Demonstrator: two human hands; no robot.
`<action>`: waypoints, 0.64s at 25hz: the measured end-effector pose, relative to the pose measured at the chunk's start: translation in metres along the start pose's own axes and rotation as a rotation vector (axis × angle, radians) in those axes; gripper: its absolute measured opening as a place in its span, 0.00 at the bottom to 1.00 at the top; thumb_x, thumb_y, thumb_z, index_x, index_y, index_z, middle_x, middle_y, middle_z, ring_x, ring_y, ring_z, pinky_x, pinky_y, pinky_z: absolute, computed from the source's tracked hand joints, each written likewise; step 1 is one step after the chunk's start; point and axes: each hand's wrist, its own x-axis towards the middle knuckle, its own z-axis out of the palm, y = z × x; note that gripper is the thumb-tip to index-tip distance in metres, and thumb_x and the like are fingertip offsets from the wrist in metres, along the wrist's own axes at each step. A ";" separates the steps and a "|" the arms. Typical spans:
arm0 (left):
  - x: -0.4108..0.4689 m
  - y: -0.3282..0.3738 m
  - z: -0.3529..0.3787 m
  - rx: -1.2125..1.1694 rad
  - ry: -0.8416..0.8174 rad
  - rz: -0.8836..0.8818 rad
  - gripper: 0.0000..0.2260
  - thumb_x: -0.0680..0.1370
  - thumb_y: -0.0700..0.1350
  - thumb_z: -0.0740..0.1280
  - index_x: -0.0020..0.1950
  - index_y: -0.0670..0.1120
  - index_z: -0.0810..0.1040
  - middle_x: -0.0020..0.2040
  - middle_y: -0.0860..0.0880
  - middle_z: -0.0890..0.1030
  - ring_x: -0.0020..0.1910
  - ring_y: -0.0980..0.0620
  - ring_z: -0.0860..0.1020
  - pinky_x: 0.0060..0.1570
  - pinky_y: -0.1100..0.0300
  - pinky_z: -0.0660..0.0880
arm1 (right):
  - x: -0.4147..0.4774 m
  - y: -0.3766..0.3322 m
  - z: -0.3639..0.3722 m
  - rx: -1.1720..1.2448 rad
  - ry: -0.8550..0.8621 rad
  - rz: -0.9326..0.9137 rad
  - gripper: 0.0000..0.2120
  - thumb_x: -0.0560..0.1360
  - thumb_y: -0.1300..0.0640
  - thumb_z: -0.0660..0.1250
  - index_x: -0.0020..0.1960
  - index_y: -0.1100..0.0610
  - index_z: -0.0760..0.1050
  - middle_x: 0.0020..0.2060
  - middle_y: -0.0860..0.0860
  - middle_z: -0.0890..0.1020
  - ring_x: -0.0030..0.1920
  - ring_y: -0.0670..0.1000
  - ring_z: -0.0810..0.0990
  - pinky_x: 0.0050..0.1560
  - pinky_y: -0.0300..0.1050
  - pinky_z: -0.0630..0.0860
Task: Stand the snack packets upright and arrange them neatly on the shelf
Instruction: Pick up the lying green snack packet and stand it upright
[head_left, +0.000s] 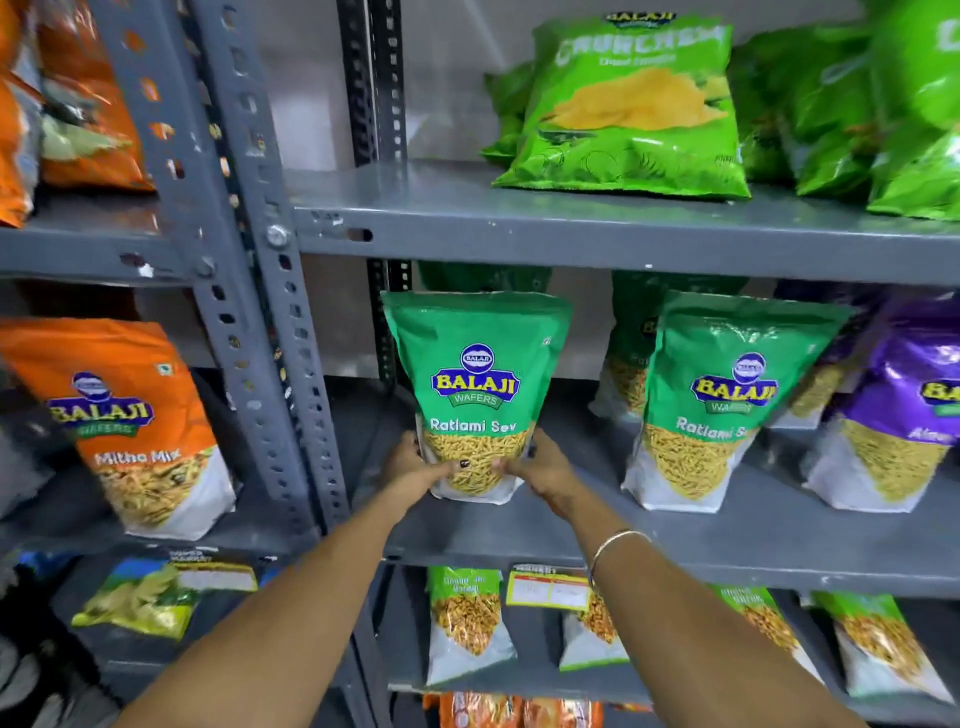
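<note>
A green Ratlami Sev packet (475, 374) stands upright at the left end of the middle grey shelf (571, 525). My left hand (415, 467) grips its lower left edge and my right hand (545, 475) grips its lower right edge. A second green Ratlami Sev packet (711, 400) stands upright to the right, with another green packet (628, 343) partly hidden behind it. A purple packet (904, 410) stands further right, cut off by the frame edge.
Bright green chips bags (634, 104) fill the upper shelf. An orange Mitha Mix packet (130, 421) stands in the left rack beyond a perforated steel post (270, 322). Small snack packets (465, 623) and a yellow price tag (548, 587) are on the lower shelf.
</note>
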 end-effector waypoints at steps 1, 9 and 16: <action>-0.003 -0.003 -0.002 0.007 -0.010 -0.001 0.24 0.65 0.39 0.77 0.52 0.45 0.66 0.62 0.37 0.77 0.60 0.40 0.77 0.61 0.42 0.73 | -0.008 0.002 -0.001 -0.030 0.014 -0.006 0.30 0.65 0.66 0.75 0.64 0.64 0.69 0.61 0.59 0.78 0.62 0.59 0.76 0.65 0.54 0.73; -0.053 0.002 -0.013 0.221 -0.019 0.001 0.32 0.63 0.46 0.78 0.63 0.40 0.71 0.62 0.41 0.79 0.60 0.43 0.77 0.60 0.50 0.74 | -0.055 0.002 -0.007 -0.135 0.001 -0.043 0.31 0.65 0.63 0.75 0.66 0.65 0.68 0.63 0.60 0.77 0.64 0.60 0.76 0.60 0.52 0.76; -0.068 0.008 -0.015 0.235 -0.072 0.005 0.32 0.66 0.45 0.77 0.65 0.41 0.68 0.66 0.42 0.76 0.63 0.44 0.75 0.61 0.52 0.72 | -0.065 0.000 -0.005 -0.112 -0.036 -0.024 0.29 0.68 0.62 0.73 0.66 0.61 0.67 0.65 0.58 0.76 0.55 0.55 0.76 0.42 0.39 0.74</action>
